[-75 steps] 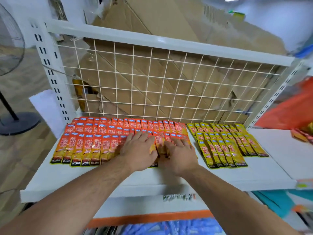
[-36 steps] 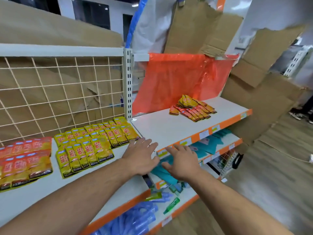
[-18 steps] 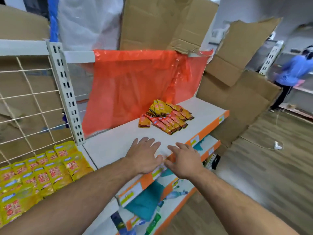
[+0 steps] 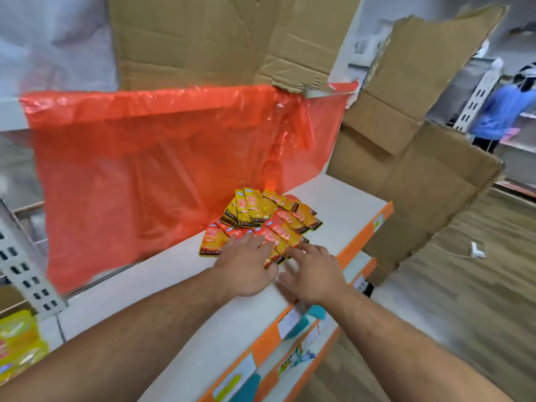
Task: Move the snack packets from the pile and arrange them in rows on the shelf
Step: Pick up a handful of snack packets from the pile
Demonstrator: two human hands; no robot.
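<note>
While both forearms stretched across the white metal shelf (image 4: 174, 285), the loose pile of orange and yellow foil snack packets (image 4: 269, 224) sat toward the shelf's right end, close to its back edge. And look at the left hand (image 4: 246, 265): palm down on the shelf, fingers straight and spread, tips resting on the nearest orange packets, nothing gripped. The right hand (image 4: 314, 277) lay just beside it, nearer the shelf's front lip, equally flat and released, with its index fingertip right at the pile's near corner. Yellow packets were heaped on the side of the pile toward the shelf's back, and orange ones fanned out toward its front. A translucent orange plastic sheet (image 4: 145, 169) hung along the shelf's rear, just behind the pile. Flattened brown cardboard sheets (image 4: 203, 39) rose above it. Off the shelf's left end, blurred yellow packets (image 4: 17, 343) showed. Far beyond its right end stood a person in a blue top (image 4: 501, 111).
</note>
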